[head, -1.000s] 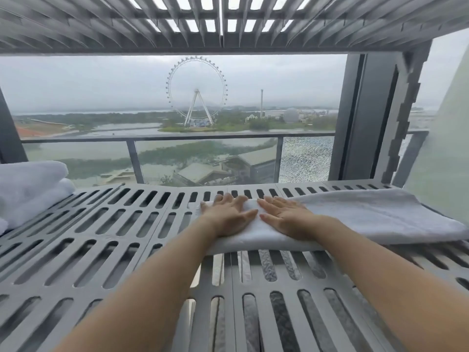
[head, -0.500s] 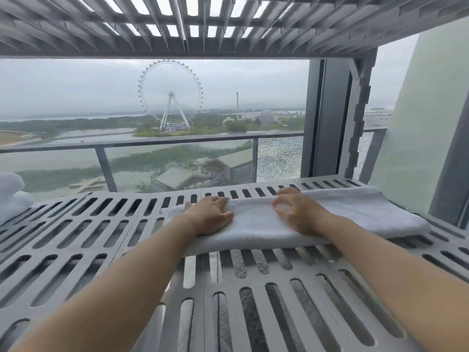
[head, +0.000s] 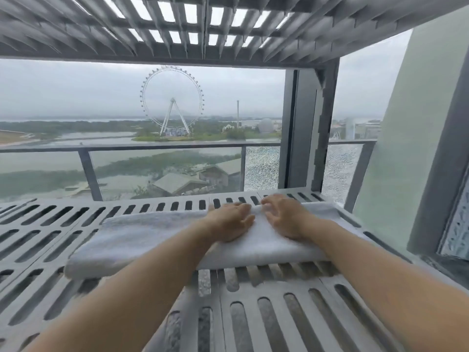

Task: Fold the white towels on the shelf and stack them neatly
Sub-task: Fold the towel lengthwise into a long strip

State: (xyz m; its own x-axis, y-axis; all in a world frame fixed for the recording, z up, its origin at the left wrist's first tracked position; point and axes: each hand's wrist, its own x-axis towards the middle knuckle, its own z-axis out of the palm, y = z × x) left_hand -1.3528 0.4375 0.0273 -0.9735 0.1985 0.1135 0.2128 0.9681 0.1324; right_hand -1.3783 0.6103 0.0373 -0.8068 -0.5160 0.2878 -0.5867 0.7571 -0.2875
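A white towel (head: 157,240), folded into a long strip, lies across the grey slatted shelf (head: 291,313). Both my hands are on its right half, close together. My left hand (head: 229,221) lies flat on the towel with its fingers reaching the far edge. Just to its right, my right hand (head: 284,217) has bent fingers at the towel's far edge. The towel's right end reaches almost to the shelf's right side.
Another slatted shelf (head: 203,29) hangs low overhead. A grey upright post (head: 302,128) stands at the back right, with a pale wall (head: 406,148) beyond it. A glass railing (head: 127,148) runs behind the shelf.
Both hands have slid to the right along the towel and now sit close together again. The right fingers have bent. The towel stack at the far left has left the view.
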